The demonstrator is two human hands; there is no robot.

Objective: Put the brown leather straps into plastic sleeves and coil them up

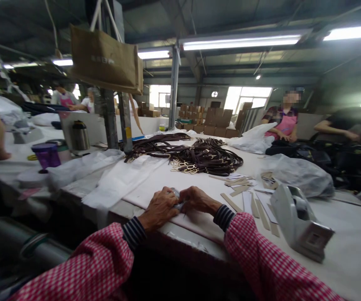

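My left hand and my right hand meet near the table's front edge. Between them is a small grey, shiny, rounded thing, mostly covered by my fingers, so its kind is unclear. Both hands are closed around it, fingers bent inward. Beyond them lies a heap of dark brown straps with gold-coloured clasps facing me. Right of my right hand, beige and white flat strips are scattered on the table. A grey tape dispenser stands past these strips.
A white plastic sheet hangs over the table edge at left. Clear plastic bags lie at right. A metal post rises behind, below a hanging brown bag. A purple cup stands left. Co-workers are across the room.
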